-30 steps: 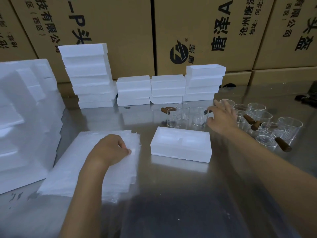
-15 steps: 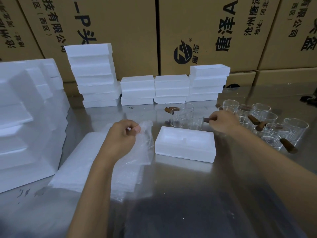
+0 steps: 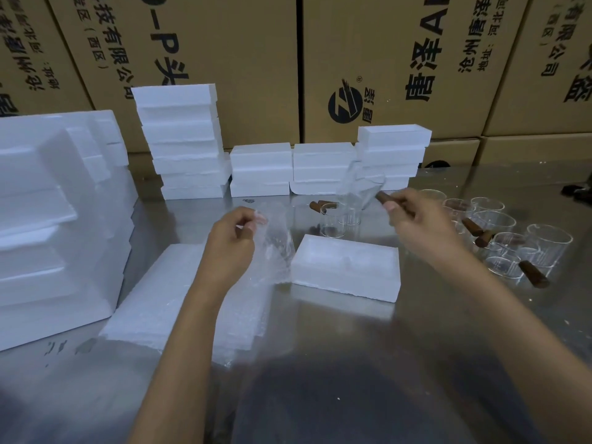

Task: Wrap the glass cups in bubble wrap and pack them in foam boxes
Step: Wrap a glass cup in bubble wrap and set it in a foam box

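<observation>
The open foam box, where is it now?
In the head view, the open foam box lies centre table, between the left hand and right hand, just in front of three glass cups.

Two hands (image 3: 232,238). One open foam box (image 3: 346,267) in front, four stacks of foam boxes (image 3: 182,142) behind (cups too crowded to count).

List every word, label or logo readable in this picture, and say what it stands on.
"唐泽A", cut off: middle carton.
"沧州唐泽", "地址:河北", cut off: middle carton.
"-P头", "有限公司", "(西区)": left carton.
"有限公司", "(西区)": right carton.
Characters beside the round logo, far-left carton print: too blurred.
Foam boxes, glass cups: none.
</observation>
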Available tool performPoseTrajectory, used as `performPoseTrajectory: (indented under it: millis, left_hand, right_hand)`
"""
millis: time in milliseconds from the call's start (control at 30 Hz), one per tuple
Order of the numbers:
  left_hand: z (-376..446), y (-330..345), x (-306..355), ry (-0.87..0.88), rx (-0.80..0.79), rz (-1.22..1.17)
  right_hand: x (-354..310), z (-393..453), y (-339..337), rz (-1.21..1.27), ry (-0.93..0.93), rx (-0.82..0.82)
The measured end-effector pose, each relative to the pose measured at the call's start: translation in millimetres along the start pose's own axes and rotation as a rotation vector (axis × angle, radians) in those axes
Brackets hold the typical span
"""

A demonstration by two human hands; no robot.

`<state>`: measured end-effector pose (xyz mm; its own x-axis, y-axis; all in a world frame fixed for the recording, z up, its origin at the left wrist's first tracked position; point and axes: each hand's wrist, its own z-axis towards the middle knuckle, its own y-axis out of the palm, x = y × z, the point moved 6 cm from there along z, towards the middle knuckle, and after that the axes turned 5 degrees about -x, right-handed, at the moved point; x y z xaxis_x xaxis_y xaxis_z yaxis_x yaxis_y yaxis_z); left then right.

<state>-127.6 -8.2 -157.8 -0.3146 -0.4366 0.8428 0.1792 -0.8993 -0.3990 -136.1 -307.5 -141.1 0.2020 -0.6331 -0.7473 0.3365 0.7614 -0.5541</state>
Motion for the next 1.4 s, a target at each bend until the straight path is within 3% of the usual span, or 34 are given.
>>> performPoseTrajectory:
  millis: [100, 200, 400, 533, 767, 833, 933, 1000, 1067, 1200, 1400]
  left_hand:
    - [-2, -9, 13, 0.092, 0.08, -0.117]
    - [-5, -9, 21, 0.134, 0.084, -0.212]
    - [-9, 6, 26, 0.12, 0.0, -0.238]
    - [-17, 24, 47, 0.191, -0.113, -0.211]
    - [-45, 82, 72, 0.202, -0.458, -0.285]
    - [-45, 77, 73, 0.203, -0.325, -0.283]
    - [-44, 38, 74, 0.342, 0.279, -0.023]
    - [-41, 22, 65, 0.305, 0.451, 0.043]
    - [-27, 19, 46, 0.15, 0.359, -0.051]
    - [-16, 32, 15, -0.174, 0.019, -0.365]
    - [-22, 62, 17, -0.175, -0.31, -0.652]
  right_hand:
    - [-44, -33, 27, 0.11, -0.148, -0.129]
    - [-61, -53, 50, 0.027, -0.212, -0.162]
    - [-48, -56, 73, -0.041, -0.09, -0.103]
    - [-31, -55, 79, 0.082, 0.05, -0.071]
    - [-7, -52, 62, 0.545, 0.224, -0.121]
    - [-2, -54, 60, 0.61, 0.271, -0.173]
    - [0, -53, 57, 0.651, 0.277, -0.236]
    - [-1, -53, 55, 0.69, 0.261, -0.284]
    - [-2, -54, 54, 0.727, 0.249, -0.332]
    - [-7, -58, 60, 0.785, 0.271, -0.444]
    - [-15, -67, 69, 0.799, 0.249, -0.511]
